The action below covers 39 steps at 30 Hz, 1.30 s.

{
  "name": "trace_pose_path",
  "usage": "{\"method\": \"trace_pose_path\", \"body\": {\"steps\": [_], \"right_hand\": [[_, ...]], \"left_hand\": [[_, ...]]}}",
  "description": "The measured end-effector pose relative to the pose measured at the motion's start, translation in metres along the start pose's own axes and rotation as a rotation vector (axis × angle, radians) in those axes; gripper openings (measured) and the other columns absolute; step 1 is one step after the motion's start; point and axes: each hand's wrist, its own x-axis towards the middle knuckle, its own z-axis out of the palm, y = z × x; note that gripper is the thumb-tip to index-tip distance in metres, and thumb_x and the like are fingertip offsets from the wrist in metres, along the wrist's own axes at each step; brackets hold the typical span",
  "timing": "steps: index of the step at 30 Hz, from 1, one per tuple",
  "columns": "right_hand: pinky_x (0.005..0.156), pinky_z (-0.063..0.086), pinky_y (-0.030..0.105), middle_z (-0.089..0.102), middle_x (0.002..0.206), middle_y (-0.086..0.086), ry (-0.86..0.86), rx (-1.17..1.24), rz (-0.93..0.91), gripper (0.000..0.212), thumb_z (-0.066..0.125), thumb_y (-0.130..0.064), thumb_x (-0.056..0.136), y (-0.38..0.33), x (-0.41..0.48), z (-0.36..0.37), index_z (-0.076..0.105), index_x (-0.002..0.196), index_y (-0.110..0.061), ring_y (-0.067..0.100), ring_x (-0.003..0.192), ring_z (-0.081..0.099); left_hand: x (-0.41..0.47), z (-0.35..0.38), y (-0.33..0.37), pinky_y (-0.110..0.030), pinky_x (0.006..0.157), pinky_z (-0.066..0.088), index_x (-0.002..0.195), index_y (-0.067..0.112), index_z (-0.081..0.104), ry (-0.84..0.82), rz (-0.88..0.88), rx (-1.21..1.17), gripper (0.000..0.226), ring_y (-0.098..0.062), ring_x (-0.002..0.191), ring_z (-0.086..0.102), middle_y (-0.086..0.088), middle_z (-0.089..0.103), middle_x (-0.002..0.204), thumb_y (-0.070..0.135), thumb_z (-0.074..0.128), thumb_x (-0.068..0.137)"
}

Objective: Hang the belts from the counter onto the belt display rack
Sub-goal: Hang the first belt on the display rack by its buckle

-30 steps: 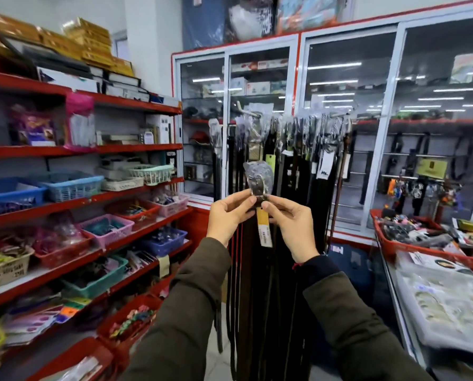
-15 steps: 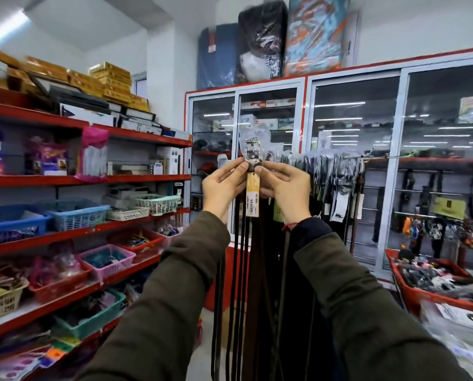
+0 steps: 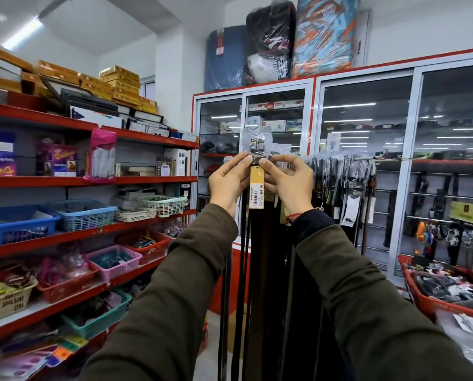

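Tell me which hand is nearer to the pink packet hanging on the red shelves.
Left. The left hand pinches the belt buckle on the side toward the pink packet, though well clear of it; the right hand is beyond the buckle, farther away.

Bright, even illumination from ceiling tube lights point(image 3: 23, 34); their reflections streak the glass cabinet doors point(image 3: 364, 138). Shadows are soft. Wide-angle distortion bends the red shelves point(image 3: 64, 237) toward the frame edges; corners appear slightly blurred.

On my left I see red metal shelves point(image 3: 136, 180) carrying a blue plastic basket point(image 3: 18, 225), a pink plastic basket point(image 3: 114, 261) and stacked yellow cardboard boxes point(image 3: 119, 83); wrapped mattresses point(image 3: 282, 42) top the glass-door cabinet point(image 3: 364, 166).
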Motion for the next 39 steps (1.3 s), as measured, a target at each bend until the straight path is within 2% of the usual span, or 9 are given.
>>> {"method": "trace_pose_path", "body": {"steps": [5,11,14,17,21,24,26,30,39], "right_hand": [[0.057,0.064,0.029,0.076,0.095,0.028,-0.034,-0.004,0.003,0.028,0.08,-0.009,0.085,0.008,-0.002,-0.002,0.072,0.108,0.003,0.03,0.077,0.076],[0.058,0.064,0.027,0.076,0.08,0.015,-0.024,0.01,0.03,0.023,0.077,-0.006,0.087,0.025,0.004,-0.013,0.074,0.11,0.0,0.016,0.064,0.077],[0.059,0.063,0.024,0.075,0.082,0.011,-0.018,-0.082,0.002,0.024,0.071,-0.004,0.092,0.031,0.009,-0.019,0.072,0.116,0.0,0.009,0.064,0.076],[0.071,0.065,0.028,0.076,0.107,0.014,-0.042,-0.287,-0.059,0.029,0.066,-0.006,0.096,0.039,0.005,-0.03,0.068,0.124,-0.009,0.014,0.083,0.074],[0.097,0.054,0.026,0.067,0.127,0.003,-0.029,-0.609,-0.24,0.038,0.064,-0.015,0.097,0.057,-0.018,-0.058,0.06,0.134,-0.017,0.021,0.116,0.066],[0.121,0.035,0.045,0.048,0.151,0.005,0.044,-0.923,-0.358,0.049,0.06,-0.021,0.097,0.078,-0.047,-0.09,0.048,0.145,-0.02,0.024,0.144,0.042],[0.127,0.017,0.053,0.032,0.162,0.005,0.106,-1.136,-0.389,0.054,0.056,-0.025,0.099,0.089,-0.068,-0.113,0.04,0.151,-0.024,0.028,0.156,0.021],[0.127,0.004,0.059,0.015,0.17,0.006,0.12,-1.347,-0.365,0.056,0.048,-0.033,0.102,0.101,-0.11,-0.155,0.033,0.155,-0.025,0.031,0.159,0.001],[0.125,0.005,0.063,0.015,0.17,0.009,0.155,-1.638,-0.141,0.056,0.045,-0.041,0.102,0.102,-0.212,-0.248,0.035,0.155,-0.026,0.035,0.159,0.003]], "left_hand": [[0.003,-0.005,-0.008,-0.023,0.076,0.061,0.111,0.011,0.073,0.019,-0.046,0.006,0.02,-0.016,0.082,0.073,-0.015,0.075,0.108,0.005,0.07,0.092],[0.008,-0.003,-0.023,-0.02,0.064,0.062,0.124,0.004,0.069,0.026,-0.062,0.02,0.032,-0.009,0.069,0.075,-0.01,0.076,0.099,0.003,0.069,0.092],[0.013,0.002,-0.033,-0.031,0.081,0.064,0.129,0.003,0.067,0.046,-0.023,0.146,0.032,-0.023,0.093,0.076,-0.019,0.074,0.116,0.002,0.063,0.097],[0.012,0.003,-0.044,-0.046,0.107,0.052,0.134,0.006,0.063,0.061,0.154,0.494,0.034,-0.03,0.123,0.065,-0.017,0.067,0.132,0.005,0.051,0.103],[-0.015,-0.005,-0.072,-0.021,0.119,0.031,0.153,0.021,0.043,0.002,0.44,0.891,0.049,-0.006,0.138,0.04,-0.004,0.045,0.154,0.02,0.047,0.104],[-0.048,-0.014,-0.102,-0.047,0.128,0.002,0.159,0.028,0.026,-0.007,0.588,1.303,0.06,-0.022,0.158,0.01,-0.002,0.022,0.168,0.031,0.044,0.102],[-0.069,-0.018,-0.12,-0.054,0.127,-0.005,0.16,0.027,0.024,-0.074,0.647,1.456,0.064,-0.027,0.159,0.001,-0.004,0.014,0.171,0.035,0.044,0.101],[-0.109,-0.021,-0.156,-0.052,0.127,-0.009,0.16,0.025,0.024,-0.193,0.623,1.5,0.064,-0.026,0.159,-0.002,-0.004,0.011,0.172,0.037,0.043,0.101],[-0.212,-0.004,-0.234,-0.056,0.127,-0.003,0.158,0.025,0.027,-0.418,0.428,1.419,0.061,-0.026,0.159,0.0,-0.003,0.015,0.171,0.041,0.042,0.101]]}}
